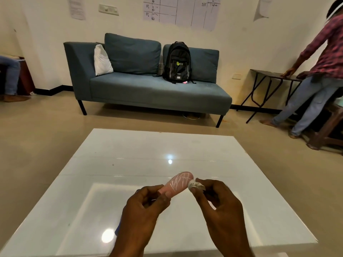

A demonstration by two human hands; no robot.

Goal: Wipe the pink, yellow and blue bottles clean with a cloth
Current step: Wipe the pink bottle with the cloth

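My left hand (146, 203) grips the near end of a small pink bottle (181, 182), which points away and up to the right above the white table (130, 154). White scribble marks cover the bottle's side. My right hand (215, 197) pinches a small wad of white cloth (195, 185) against the bottle's right side. A sliver of something blue (118, 229) shows under my left forearm; the rest is hidden. No yellow bottle is in view.
A teal sofa (148, 86) with a black backpack (177, 62) stands beyond the table. At the right a person (315, 71) leans on a dark folding table (274, 75). Another person's leg (11, 75) shows at far left.
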